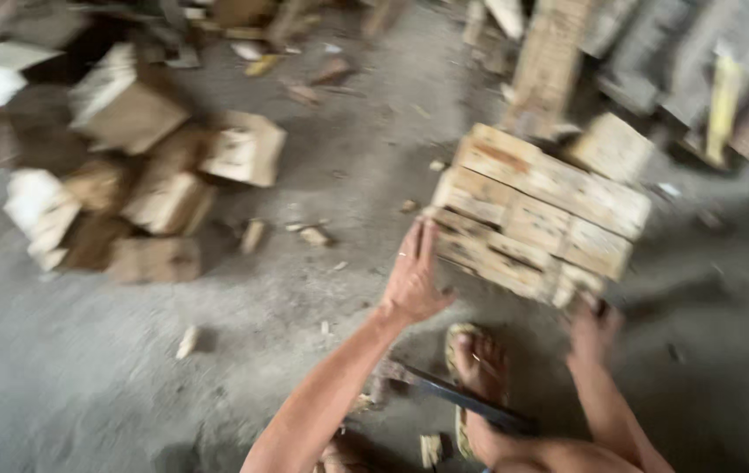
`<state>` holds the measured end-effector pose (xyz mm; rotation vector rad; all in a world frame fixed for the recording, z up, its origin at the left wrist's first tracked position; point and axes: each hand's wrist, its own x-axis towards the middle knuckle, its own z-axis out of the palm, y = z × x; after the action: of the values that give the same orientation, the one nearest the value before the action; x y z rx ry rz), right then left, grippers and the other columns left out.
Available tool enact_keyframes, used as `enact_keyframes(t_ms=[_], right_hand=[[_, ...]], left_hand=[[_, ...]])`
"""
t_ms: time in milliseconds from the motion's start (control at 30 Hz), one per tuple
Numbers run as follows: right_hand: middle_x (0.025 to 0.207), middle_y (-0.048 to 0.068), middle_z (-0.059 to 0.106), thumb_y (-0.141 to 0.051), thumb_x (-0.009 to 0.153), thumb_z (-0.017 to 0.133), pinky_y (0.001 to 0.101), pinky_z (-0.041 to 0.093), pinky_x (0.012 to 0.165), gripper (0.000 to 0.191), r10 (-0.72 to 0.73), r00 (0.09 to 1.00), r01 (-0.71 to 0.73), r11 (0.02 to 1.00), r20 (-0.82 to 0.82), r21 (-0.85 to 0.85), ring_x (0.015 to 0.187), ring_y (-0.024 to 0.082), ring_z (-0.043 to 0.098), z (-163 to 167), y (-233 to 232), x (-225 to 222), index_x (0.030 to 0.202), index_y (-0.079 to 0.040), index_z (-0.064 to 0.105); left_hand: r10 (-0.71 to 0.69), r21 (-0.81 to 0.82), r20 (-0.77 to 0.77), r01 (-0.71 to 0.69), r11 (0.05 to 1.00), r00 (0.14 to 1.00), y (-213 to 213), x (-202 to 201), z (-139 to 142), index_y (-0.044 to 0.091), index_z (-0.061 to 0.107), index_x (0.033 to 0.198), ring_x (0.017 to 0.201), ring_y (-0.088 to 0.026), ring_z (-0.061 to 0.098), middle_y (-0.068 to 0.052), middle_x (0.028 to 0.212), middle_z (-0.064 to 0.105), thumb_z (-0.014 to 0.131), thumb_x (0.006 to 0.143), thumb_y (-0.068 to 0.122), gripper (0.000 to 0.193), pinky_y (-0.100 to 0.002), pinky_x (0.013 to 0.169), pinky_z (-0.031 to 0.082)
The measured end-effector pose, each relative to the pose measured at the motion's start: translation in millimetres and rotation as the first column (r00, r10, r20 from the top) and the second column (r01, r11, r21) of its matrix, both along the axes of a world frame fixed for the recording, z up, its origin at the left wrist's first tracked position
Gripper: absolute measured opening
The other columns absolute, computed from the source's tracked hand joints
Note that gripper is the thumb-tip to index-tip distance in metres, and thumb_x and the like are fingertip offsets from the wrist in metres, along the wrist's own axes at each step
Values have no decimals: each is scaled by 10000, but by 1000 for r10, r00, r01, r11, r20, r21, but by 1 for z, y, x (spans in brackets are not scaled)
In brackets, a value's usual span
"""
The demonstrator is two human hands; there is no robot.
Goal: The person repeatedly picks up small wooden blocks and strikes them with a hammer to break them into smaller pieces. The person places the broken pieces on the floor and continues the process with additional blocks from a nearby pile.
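A stack of pale wooden blocks (539, 210), several rows deep, stands on the grey concrete floor ahead of me. My left hand (414, 276) is flat and spread against the stack's near left side. My right hand (593, 326) touches its lower right corner, fingers curled at the bottom edge; the blur hides whether it grips. A dark blade-like tool (466, 401) lies across my sandalled foot (478, 363), below the stack.
A loose heap of wooden blocks (142, 175) lies at the left. Small chips and offcuts (311, 235) are scattered over the floor. Upright wooden planks and more timber (549, 61) stand behind the stack at the top right.
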<state>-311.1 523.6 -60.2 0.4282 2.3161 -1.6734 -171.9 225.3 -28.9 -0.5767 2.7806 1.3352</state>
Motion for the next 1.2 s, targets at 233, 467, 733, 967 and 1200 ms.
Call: enact_keyframes(t_ms=[233,467,733,967,1200], right_hand=[[839,124,593,-80,931,721,284,492,604,342,593,766,-623,780,-249,-61,625,142,563,-23,-25,84,1182,-23,497],[1484,93,522,-663,951,593,545,211,1193,734,618,-398,-664,-704,678,252,1400,342,460,-48,-97,128,1530,-247,418],[1515,89,494,-646,956,578,539,233,1202,743,453,-408,-659,-747,793,87,1421,339,446,-34,-127,125,1547,-238,387],[1542,86,469,-631,960,565,534,252,1210,751,412,-420,-684,-729,809,16,1440,338,434,-31,-137,104,1561,-231,359],[1569,83,443,-616,965,553,529,272,1218,760,383,-441,-683,-730,812,-26,1458,336,422,-32,-132,116,1575,-223,331]], left_hand=[[235,-250,-134,-262,932,963,-83,89,-5,21,365,1519,1452,-436,346,-233,1531,407,796,777,286,899,-540,1184,302],[510,-523,-186,-524,672,840,-181,191,-4,86,529,1414,1330,-363,477,-157,1422,527,764,794,225,677,-505,1102,386],[615,-426,-205,-635,645,762,-257,114,10,24,453,1442,1345,-402,432,-211,1442,478,813,763,345,833,-498,1077,382],[733,-541,-252,-720,434,632,-261,62,11,34,483,1302,1330,-489,411,-248,1340,446,865,670,273,776,-567,1126,371],[613,-306,-187,-638,706,768,-236,88,39,37,449,1400,1192,-426,521,-234,1352,460,850,670,183,845,-503,995,466]])
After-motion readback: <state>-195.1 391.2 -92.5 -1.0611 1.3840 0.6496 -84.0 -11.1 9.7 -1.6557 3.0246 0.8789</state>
